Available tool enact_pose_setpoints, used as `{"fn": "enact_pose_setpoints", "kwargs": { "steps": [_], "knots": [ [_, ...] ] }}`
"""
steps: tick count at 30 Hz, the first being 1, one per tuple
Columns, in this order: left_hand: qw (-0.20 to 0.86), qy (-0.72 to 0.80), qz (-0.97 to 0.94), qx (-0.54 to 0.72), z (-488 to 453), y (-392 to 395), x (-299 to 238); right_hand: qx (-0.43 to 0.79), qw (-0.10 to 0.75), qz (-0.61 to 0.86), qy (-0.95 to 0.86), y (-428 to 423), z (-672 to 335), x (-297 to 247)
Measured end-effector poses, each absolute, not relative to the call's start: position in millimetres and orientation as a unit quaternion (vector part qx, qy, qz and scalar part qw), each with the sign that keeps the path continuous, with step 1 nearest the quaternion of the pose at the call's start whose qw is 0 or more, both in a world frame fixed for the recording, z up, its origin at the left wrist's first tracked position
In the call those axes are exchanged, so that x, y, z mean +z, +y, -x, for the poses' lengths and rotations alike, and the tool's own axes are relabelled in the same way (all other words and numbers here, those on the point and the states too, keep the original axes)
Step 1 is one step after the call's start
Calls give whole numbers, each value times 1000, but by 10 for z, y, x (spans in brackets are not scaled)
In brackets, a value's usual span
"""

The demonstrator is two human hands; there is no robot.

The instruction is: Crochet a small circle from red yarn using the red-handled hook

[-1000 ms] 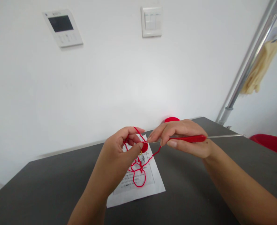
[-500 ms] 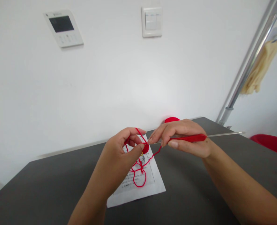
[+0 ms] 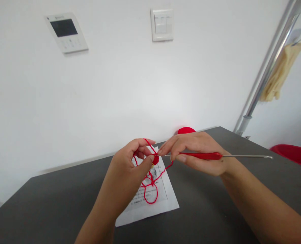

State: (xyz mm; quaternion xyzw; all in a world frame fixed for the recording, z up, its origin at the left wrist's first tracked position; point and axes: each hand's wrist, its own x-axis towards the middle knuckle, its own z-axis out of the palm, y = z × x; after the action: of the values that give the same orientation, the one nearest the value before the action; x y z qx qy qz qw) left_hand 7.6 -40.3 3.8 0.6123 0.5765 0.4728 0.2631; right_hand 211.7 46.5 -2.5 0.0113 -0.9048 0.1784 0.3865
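My left hand pinches a small red crochet piece between thumb and fingers. Red yarn runs taut over its raised index finger. In my right hand lies a crochet hook with a red handle and metal shafts at both ends. One shaft points left and meets the crochet piece; whether its tip is inside a stitch is too small to tell. A small yellow ring hangs by the piece. Loose loops of red yarn dangle below, over a printed sheet.
The dark table stands against a white wall. A red ball of yarn sits behind my right hand. A red chair is at the right, near a metal pole and hanging cream gloves.
The hook has turned in my right hand: its free right end now points slightly downward and reaches farther right. Both hands keep their hold, and the view has shifted a little.
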Motion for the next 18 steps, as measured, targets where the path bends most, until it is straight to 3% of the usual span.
{"fn": "enact_pose_setpoints", "kwargs": {
  "steps": [7, 18],
  "knots": [
    [220, 574, -603, 509, -105, -410, 8, 107, 402, -14, -909, 419, -2064, -46],
    [-52, 564, -655, 500, -207, -439, -45, 58, 475, -72, -875, 453, -1896, -166]
  ]
}}
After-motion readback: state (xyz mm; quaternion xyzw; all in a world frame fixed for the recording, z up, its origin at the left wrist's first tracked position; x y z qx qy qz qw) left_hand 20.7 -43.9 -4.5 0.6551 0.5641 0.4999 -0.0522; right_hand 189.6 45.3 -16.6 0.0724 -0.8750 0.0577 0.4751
